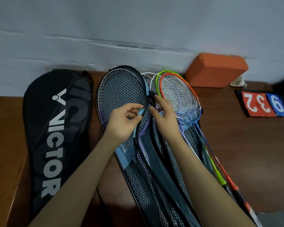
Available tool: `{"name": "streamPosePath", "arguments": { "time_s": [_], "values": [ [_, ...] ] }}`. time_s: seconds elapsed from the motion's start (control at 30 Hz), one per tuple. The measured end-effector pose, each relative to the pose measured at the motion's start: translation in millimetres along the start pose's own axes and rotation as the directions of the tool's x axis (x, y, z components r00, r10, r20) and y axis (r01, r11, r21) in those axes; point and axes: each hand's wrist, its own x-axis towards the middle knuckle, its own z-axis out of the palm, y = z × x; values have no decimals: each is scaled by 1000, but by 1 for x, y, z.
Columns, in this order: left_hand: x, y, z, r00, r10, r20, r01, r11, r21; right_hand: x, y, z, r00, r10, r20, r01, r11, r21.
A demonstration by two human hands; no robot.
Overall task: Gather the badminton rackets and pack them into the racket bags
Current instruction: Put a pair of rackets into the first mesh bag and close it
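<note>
At the middle of the brown wooden table point(236, 128), both hands work on a mesh racket bag point(121, 89). The left hand point(123, 122) has its fingers curled around the black edge of the bag's upper flap, near the rim, so it grasps the flap. The right hand point(162, 115) pinches a small black zipper pull point(152, 95) at the right side of the same edge, with thumb and fingers closed on it.

Under the mesh flap a racket with a purple frame point(143, 130) lies inside the bag; its strings show through the opening between the two hands. The lower part of the bag is light blue and grey with more black mesh, and it runs down toward the person. I cannot tell whether this is one bag or two bags lying over each other.

Just right of the hands several rackets lie in a pile, not packed: an orange and blue racket point(179, 95) on top, a green racket point(157, 79) and a white racket point(147, 76) under it.

Left of the mesh bag, apart from it, lies a black VICTOR racket bag point(56, 128), flat and closed.

Further at the wall stands an orange block point(216, 69), beside it a white shuttlecock point(238, 82). At the right edge lies a score flip board point(262, 104) with the digits 2, 3 and 9.
</note>
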Motion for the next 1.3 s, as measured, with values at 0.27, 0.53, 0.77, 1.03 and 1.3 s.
{"name": "streamPosePath", "arguments": {
  "time_s": [0.27, 0.53, 0.77, 1.03, 1.3],
  "values": [
    [-8, -2, 6, 993, 44, -109, -49, 998, -40, 8, 1, -3, 990, -102, -101, 99, 994, -34],
    [-14, -1, 14, 972, 56, -227, -90, 985, -145, -2, 6, -12, 763, -646, -28, 488, 604, -630],
    [-1, -7, 19, 983, 7, -182, -23, 996, -84, -38, 29, -23, 766, -626, 146, 586, 588, -557],
    [7, -25, 33, 979, 175, -103, -138, 946, 295, -79, 61, -43, 839, -476, 264, 544, 720, -430],
    [-33, -49, 40, 889, 290, 355, -458, 586, 668, -86, 62, -47, 936, -318, 153, 348, 903, -253]
  ]
}}
